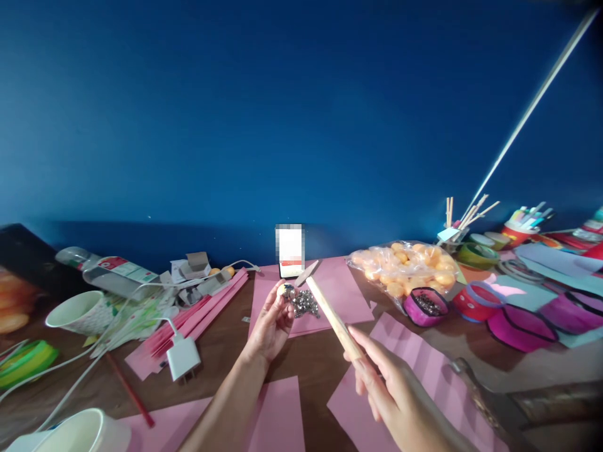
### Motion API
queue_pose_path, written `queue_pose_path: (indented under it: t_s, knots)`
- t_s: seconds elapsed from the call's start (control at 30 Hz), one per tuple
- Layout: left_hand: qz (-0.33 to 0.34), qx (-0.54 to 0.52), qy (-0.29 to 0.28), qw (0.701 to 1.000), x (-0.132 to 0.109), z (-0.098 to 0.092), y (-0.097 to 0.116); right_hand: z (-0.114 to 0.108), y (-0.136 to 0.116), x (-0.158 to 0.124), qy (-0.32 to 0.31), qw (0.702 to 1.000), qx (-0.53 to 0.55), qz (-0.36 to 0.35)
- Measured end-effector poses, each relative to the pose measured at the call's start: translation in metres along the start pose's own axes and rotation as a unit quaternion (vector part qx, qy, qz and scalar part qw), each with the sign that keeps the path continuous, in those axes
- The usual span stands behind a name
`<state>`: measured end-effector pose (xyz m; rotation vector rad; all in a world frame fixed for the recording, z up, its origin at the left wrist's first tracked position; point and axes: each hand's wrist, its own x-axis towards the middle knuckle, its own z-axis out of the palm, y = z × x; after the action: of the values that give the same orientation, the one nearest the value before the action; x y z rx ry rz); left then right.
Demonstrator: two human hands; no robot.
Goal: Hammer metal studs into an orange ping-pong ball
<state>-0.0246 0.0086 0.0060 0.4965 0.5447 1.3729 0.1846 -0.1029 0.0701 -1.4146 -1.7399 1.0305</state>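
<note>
My left hand (274,320) pinches a small pale-yellow ball (284,290) with dark specks on it, held above the table. Its fingers hide part of the ball. My right hand (384,376) is wrapped round a light wooden stick (335,321), tilted so its far end points up and left, apart from the ball. Just beyond my left fingers, a pile of small shiny silver pieces (306,304) lies on pink paper (346,295). A pointed grey blade-like thing (308,274) shows behind the pile.
A phone (289,251) leans at the wall. On the right are a plastic bag of orange balls (409,263), a magenta bowl (426,306) and a stick holder (455,235). A white charger (183,358), a paper cup (82,312) and a bottle (120,273) occupy the left.
</note>
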Motion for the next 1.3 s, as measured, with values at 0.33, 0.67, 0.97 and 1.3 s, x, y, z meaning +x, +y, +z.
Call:
queue_pose_path:
  t_s: [0.33, 0.67, 0.97, 1.3]
  knots:
    - [-0.011, 0.033, -0.007, 0.999, 0.0009, 0.0027, 0.0007, 0.0008, 0.0011, -0.0008, 0.020, 0.995, -0.071, -0.073]
    - [-0.011, 0.054, 0.017, 0.998, -0.0007, -0.0001, -0.0030, 0.0014, -0.0058, -0.0008, 0.046, 0.989, -0.090, -0.112]
    - [-0.016, 0.045, 0.015, 0.999, -0.0011, -0.0001, -0.0022, 0.0018, -0.0048, 0.0004, 0.025, 0.988, -0.097, -0.120]
    - [-0.052, 0.008, -0.003, 0.999, -0.0004, 0.0041, 0.0006, 0.0021, -0.0038, -0.0018, 0.062, 0.984, -0.108, -0.128]
